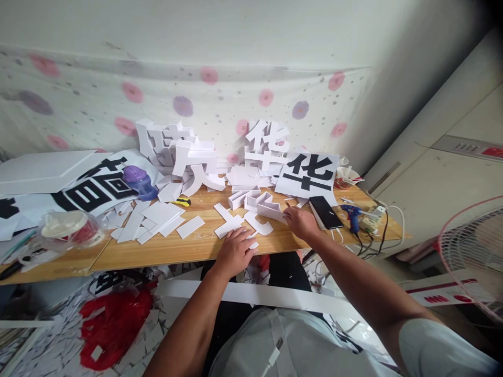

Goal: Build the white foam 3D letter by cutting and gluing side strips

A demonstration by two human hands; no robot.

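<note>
My left hand (pixel 236 252) lies with fingers stretched out at the table's front edge, over the lower end of a flat white cut-out piece (pixel 228 219). A curved white cut-out (pixel 259 224) lies just right of it. My right hand (pixel 302 223) is closed at the right end of a white box-sided character part (pixel 269 207), its fingertips on the wall. Another white box-sided part (pixel 238 198) stands just left of that. Behind, a built-up white character (pixel 267 144) leans near the wall, beside a paper sheet with a printed black character (pixel 308 173).
A glue gun (pixel 353 217), a phone (pixel 326 212) and cables lie at the right. Left are a yellow cutter knife (pixel 182 202), loose white offcuts (pixel 157 217), a purple bottle (pixel 139 182) and a bagged tape roll (pixel 70 228). A fan (pixel 475 251) stands far right.
</note>
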